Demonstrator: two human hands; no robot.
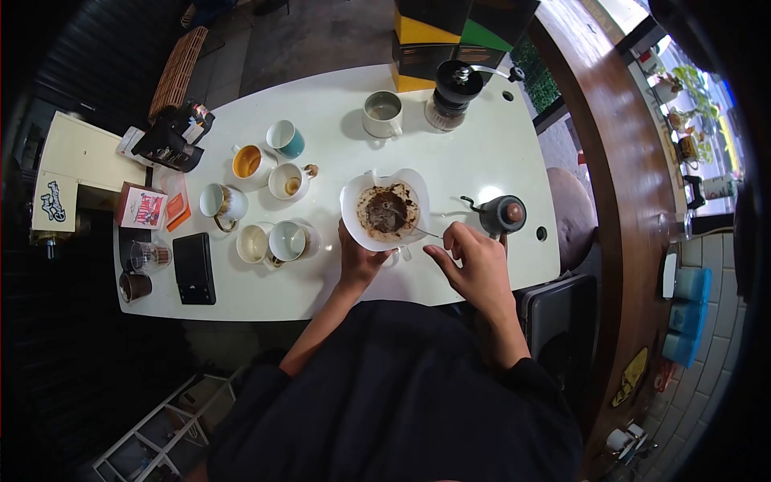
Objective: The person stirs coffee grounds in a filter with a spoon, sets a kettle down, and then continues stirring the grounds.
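Centrally, one white conical dripper (350, 210) with wet dark coffee grounds (389, 210) sits just beyond the left hand (361, 259), which grips its near left side, fingers partly hidden. The right hand (475, 269), to the right, pinches one thin metal stirrer (419, 230) whose tip reaches the grounds. Six cups cluster left on the white table (329, 96); one grey cup (383, 114), one black hand grinder (454, 92) and one dark gooseneck kettle (502, 215) lie about.

Red lettering (148, 210) marks the small box (128, 206); black script (54, 201) marks the cream cabinet (92, 157); neither reads clearly.
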